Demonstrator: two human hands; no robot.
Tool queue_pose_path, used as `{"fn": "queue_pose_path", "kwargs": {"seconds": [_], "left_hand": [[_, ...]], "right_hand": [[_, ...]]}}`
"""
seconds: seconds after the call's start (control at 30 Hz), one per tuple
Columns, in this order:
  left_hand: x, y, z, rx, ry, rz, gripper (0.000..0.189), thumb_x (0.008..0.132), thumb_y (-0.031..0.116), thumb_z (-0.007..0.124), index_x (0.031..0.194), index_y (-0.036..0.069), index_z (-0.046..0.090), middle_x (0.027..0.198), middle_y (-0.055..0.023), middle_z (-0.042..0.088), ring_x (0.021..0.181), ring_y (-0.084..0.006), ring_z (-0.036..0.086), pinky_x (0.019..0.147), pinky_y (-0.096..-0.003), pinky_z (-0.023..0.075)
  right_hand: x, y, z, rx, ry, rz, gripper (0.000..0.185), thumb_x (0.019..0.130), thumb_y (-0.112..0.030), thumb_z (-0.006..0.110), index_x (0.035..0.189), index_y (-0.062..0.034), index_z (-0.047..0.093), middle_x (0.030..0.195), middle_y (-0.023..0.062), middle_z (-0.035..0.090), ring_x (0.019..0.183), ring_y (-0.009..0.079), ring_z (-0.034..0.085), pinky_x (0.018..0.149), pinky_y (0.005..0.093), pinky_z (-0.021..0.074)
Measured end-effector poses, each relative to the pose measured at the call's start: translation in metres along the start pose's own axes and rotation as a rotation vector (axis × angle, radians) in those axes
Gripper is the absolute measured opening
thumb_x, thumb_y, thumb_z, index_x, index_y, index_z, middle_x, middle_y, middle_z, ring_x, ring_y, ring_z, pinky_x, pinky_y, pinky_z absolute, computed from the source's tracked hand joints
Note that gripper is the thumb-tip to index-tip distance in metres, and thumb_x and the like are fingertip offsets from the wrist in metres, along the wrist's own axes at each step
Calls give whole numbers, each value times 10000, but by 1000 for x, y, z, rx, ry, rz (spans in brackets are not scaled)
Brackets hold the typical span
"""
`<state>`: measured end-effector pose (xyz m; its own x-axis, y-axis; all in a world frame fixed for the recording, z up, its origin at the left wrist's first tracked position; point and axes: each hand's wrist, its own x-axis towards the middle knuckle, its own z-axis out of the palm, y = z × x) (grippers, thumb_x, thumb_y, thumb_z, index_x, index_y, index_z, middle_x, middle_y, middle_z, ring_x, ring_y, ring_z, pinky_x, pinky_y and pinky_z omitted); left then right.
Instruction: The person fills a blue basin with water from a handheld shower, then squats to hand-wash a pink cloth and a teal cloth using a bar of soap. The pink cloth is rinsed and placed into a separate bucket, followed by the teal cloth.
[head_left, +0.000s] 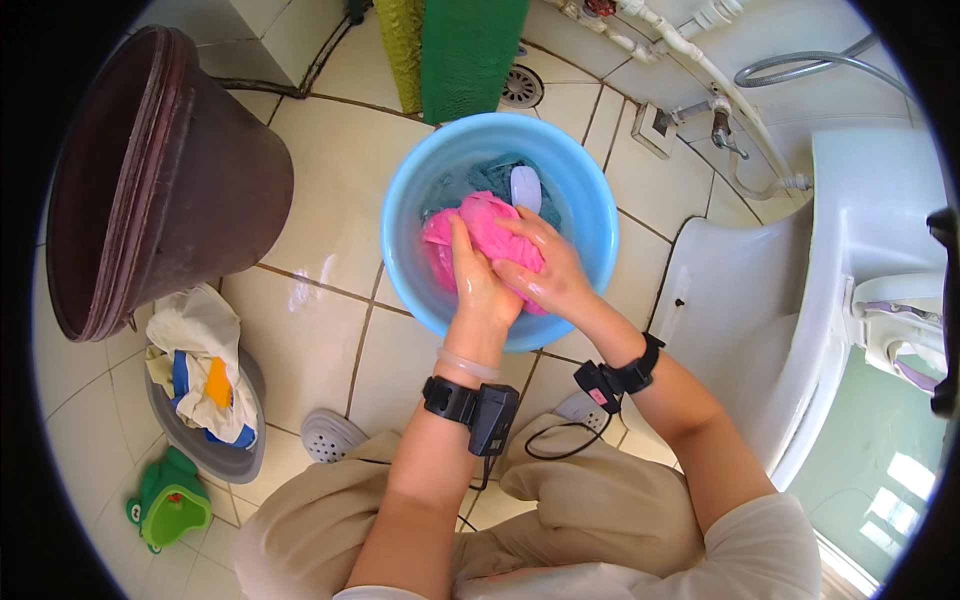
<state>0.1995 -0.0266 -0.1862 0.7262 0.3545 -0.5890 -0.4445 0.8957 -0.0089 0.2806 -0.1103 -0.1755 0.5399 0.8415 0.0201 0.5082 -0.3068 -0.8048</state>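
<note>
A wet pink cloth (491, 225) is bunched between my two hands over a light blue plastic basin (598, 225). My left hand (478, 281) supports it from the near left side, thumb pointing up along the cloth. From the right, my right hand (546, 262) grips the cloth with fingers curled over its top. Part of the pink cloth hangs down on the left towards the water. A dark teal cloth (491, 176) lies in the water behind it. On that teal cloth rests a pale lavender oval object (526, 188), perhaps a bar of soap.
A large dark maroon bucket (225, 157) stands tilted-looking at the left. Below it, a grey basin (251, 450) holds white clothes (195, 322). A green frog-shaped container (172, 502) sits lower left. White toilet or sink ceramic (735, 277) and a tap (724, 135) flank the right.
</note>
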Motion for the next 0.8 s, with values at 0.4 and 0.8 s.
{"fn": "queue_pose_path", "kwargs": {"seconds": [0.4, 0.8], "left_hand": [[2, -18, -40, 157, 252, 75, 274, 1021, 252, 408, 1132, 48, 555, 1089, -98, 620, 1015, -230, 621, 874, -373, 520], [-21, 17, 24, 1068, 115, 558, 234, 969, 165, 495, 1000, -42, 599, 933, -175, 652, 859, -315, 634, 749, -430, 496]], "right_hand": [[19, -35, 2, 98, 118, 164, 197, 681, -180, 676, 807, -34, 641, 749, 182, 625, 697, 335, 641, 642, 401, 506], [7, -9, -32, 207, -174, 212, 254, 823, -183, 661, 1023, -28, 674, 1154, 168, 639, 1126, 287, 584, 960, 338, 451]]}}
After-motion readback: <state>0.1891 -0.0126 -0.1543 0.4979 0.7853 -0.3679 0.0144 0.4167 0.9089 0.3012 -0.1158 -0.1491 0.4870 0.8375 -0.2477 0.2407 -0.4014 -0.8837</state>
